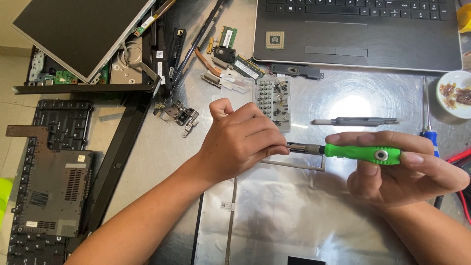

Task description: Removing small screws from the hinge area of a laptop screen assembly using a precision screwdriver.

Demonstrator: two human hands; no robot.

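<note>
green screwdriver [363,153] lies in right hand [397,172] fingers; left hand [240,142] fingertips pinch its tip.

Hands [240,142] on green screwdriver [363,153], probably

shiny metal worktop [343,98] with a bright light glare; pale tiled floor [10,68] at left.

Left hand [240,142] centre, knuckles up, fingertips pinched together pointing right, right hand [400,169] at right, fingers curled in a grip, both forearms entering from near edge.
</note>
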